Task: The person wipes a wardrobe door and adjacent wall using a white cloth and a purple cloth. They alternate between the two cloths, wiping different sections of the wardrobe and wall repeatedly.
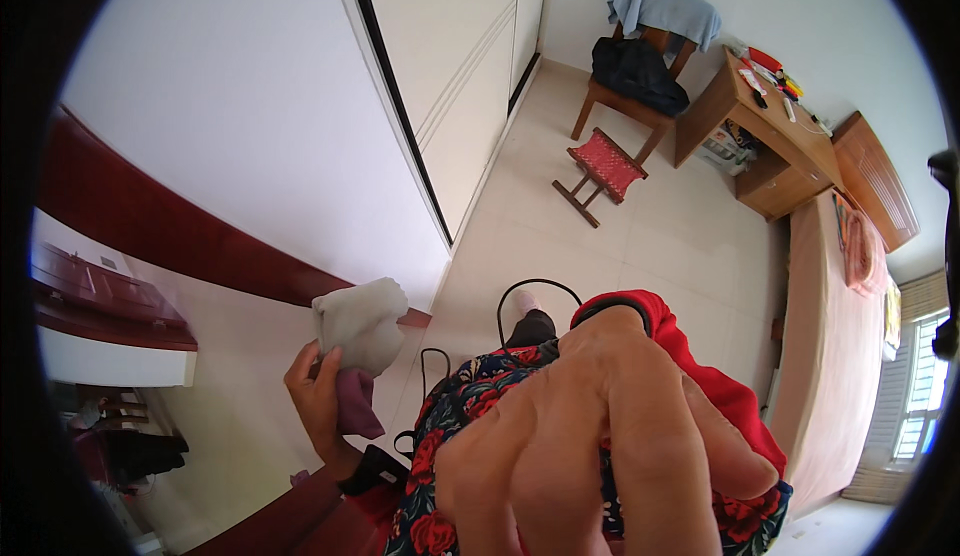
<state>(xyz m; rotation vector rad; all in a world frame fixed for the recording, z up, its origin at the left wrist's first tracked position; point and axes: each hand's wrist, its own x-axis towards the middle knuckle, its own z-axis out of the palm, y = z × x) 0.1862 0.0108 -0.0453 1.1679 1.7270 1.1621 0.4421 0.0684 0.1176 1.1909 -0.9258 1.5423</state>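
Wiping step in hand: left hand (318, 396) grips a bunched cloth (360, 328) against the white wall (230, 106). Right hand (590, 436) (close to camera) hangs open-fingered, empty. Next move needs firm pressure.

Light: we are seeing bright, even daylight coming from the window (920, 396), far right of our right hand (600, 446).
Shadows: they are staying soft and faint.
Focus: our right hand is blurring, too close.
Edges: the fisheye is bending lines; black corners are ringing us.
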